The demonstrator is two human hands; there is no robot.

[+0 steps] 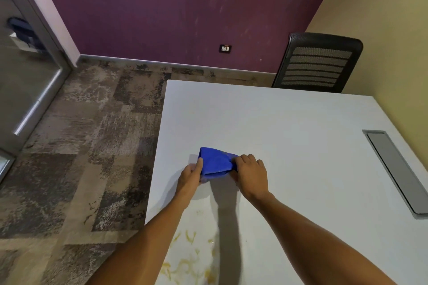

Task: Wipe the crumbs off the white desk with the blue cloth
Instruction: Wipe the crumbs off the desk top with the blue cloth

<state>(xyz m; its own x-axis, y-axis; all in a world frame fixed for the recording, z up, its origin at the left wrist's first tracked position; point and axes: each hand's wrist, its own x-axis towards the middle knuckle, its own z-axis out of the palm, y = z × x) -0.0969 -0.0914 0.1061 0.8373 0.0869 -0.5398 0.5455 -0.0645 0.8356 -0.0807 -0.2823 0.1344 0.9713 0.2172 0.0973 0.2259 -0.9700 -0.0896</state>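
Note:
A folded blue cloth (pixel 215 162) lies on the white desk (pixel 289 127), near the desk's left edge. My left hand (pixel 190 173) pinches the cloth's left end between thumb and fingers. My right hand (pixel 250 172) grips its right end with curled fingers. Yellowish crumbs and smears (pixel 190 259) are scattered on the desk close to me, between my forearms and the near left edge.
A grey cable hatch (pixel 397 171) is set into the desk at the right. A black mesh office chair (pixel 318 63) stands behind the far edge. Patterned carpet (pixel 81 146) lies left of the desk, with a glass door (pixel 25 71) beyond and a wall socket (pixel 225 48) on the purple wall.

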